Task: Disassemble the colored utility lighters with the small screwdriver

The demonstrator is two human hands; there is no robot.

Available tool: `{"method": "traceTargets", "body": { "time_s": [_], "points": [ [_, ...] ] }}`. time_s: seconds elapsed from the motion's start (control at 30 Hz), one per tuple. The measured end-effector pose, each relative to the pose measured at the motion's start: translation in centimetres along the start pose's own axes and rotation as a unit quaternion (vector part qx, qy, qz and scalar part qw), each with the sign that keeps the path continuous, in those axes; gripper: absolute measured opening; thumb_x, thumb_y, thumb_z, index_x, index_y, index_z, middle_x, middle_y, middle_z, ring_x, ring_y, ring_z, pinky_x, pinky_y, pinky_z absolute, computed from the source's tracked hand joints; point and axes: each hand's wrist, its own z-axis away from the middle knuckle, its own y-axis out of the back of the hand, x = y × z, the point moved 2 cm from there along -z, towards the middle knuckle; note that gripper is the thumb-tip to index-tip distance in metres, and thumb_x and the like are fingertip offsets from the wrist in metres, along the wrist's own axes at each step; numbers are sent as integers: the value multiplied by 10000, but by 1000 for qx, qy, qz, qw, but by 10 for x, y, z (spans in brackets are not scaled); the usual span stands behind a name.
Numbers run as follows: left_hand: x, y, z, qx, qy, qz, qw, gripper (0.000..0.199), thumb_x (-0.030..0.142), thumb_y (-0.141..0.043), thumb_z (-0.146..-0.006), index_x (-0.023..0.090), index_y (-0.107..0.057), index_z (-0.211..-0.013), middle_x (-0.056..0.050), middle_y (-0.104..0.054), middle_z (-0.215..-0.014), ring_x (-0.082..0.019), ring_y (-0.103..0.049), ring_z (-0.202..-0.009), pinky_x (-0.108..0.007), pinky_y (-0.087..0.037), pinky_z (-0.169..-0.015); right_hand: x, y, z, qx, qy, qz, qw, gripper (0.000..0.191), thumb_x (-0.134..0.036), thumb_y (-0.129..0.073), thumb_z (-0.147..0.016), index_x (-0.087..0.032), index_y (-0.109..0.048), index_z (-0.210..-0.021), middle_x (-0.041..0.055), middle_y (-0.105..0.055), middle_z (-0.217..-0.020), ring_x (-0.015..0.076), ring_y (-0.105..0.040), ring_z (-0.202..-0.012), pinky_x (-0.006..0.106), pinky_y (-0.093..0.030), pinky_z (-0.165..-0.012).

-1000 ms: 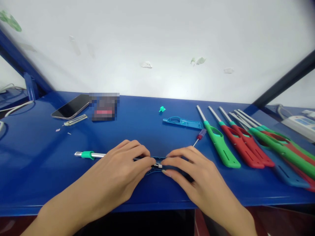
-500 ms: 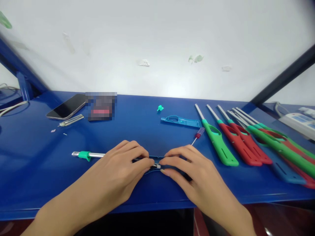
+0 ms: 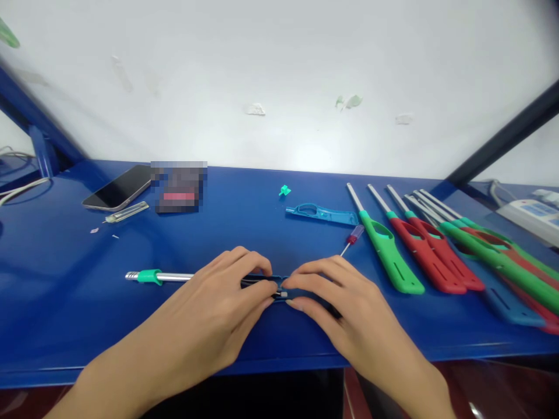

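Observation:
Both hands close round an opened blue gas lighter, its half shell (image 3: 279, 278) showing between them. My left hand (image 3: 231, 291) is closed over its front part, thumb and index finger pressed at small metal inner parts (image 3: 283, 294). My right hand (image 3: 340, 291) grips the handle end, its fingertips meeting the left ones. To the left the lighter's silver tube (image 3: 174, 277) sticks out, with a green collar (image 3: 149, 276) slid along it. Beyond the hands lie the other blue half shell (image 3: 325, 215), a small green trigger piece (image 3: 284, 191) and a screwdriver (image 3: 355, 234).
Several green, red and blue lighters (image 3: 393, 256) lie in a row at the right. A phone (image 3: 120, 187), a clear plastic piece (image 3: 127, 212) and a blurred dark packet (image 3: 179, 186) are at the back left. A white power strip (image 3: 533, 218) stands far right.
My left hand has shifted slightly right along the lighter, its fingertips closer to the right hand's. The green collar and tube have moved a little. My right hand stays almost in place.

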Motion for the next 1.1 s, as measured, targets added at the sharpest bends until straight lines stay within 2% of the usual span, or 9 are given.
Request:
{"method": "traceTargets", "body": {
  "time_s": [0.1,0.2,0.3,0.37,0.5,0.67,0.87,1.0,1.1],
  "points": [
    [2,0,-2,16,5,0,1000,233,105,-460,-1098,212,-663,-1143,-70,-633,-1179,-236,-564,-1040,-405,-474,-920,1,0,1,-3,9,7,1000,191,-263,-609,-1093,-351,-717,-1223,1,-726,-1221,227,-641,-1112,396,-552,-1007],
    [2,5,-1,39,5,-10,999,234,163,-479,-1113,222,-670,-1234,-59,-664,-1150,-235,-576,-1067,-420,-461,-991,2,0,1,-3,16,9,1000,195,-270,-599,-1099,-360,-717,-1226,-6,-723,-1224,221,-637,-1108,391,-556,-993],
    [-5,16,6,59,32,-31,997,341,186,-489,-1098,274,-613,-1403,-51,-670,-1253,-239,-583,-1190,-418,-454,-1067,2,0,2,-4,18,4,1000,184,-276,-599,-1100,-356,-719,-1215,-10,-726,-1214,218,-636,-1104,392,-561,-986],
    [-14,25,15,51,66,-42,996,396,203,-496,-1077,327,-597,-1439,-38,-653,-1344,-241,-598,-1240,-402,-488,-1057,1,1,2,-5,17,2,1000,184,-280,-602,-1099,-354,-718,-1220,-7,-728,-1213,221,-637,-1104,401,-562,-987],
    [-37,36,30,-2,106,-59,993,362,306,-546,-1060,411,-646,-1391,1,-635,-1430,-249,-680,-1177,-401,-550,-1007,0,1,2,-4,10,-3,1000,193,-272,-603,-1099,-360,-712,-1232,-5,-725,-1222,222,-642,-1110,410,-563,-985],
    [-51,39,32,-32,137,-42,989,238,418,-614,-1061,393,-718,-1274,0,-721,-1286,-231,-720,-1073,-342,-574,-929,1,0,1,-1,13,-3,1000,169,-281,-615,-1094,-346,-719,-1211,15,-729,-1209,237,-653,-1102,418,-567,-959],
    [-50,38,22,-52,133,20,989,156,316,-610,-1069,358,-761,-1075,45,-752,-1114,-170,-717,-961,-271,-538,-865,-1,1,0,13,9,-5,1000,171,-258,-652,-1072,-332,-716,-1212,25,-727,-1201,239,-665,-1100,424,-565,-957],
    [-50,37,22,-57,129,30,990,174,253,-617,-1065,343,-762,-1034,60,-747,-1059,-145,-710,-932,-244,-509,-848,-14,-1,-5,51,34,52,997,219,-358,-719,-1034,-293,-708,-1243,49,-742,-1207,281,-662,-1125,500,-543,-987],
    [-52,36,23,-51,117,36,991,201,202,-620,-1051,324,-777,-1019,44,-749,-1027,-147,-713,-900,-242,-507,-824,-25,-8,-13,50,61,70,994,277,-408,-703,-1041,-270,-708,-1281,52,-755,-1229,290,-666,-1140,531,-533,-1015]
  ]
}}
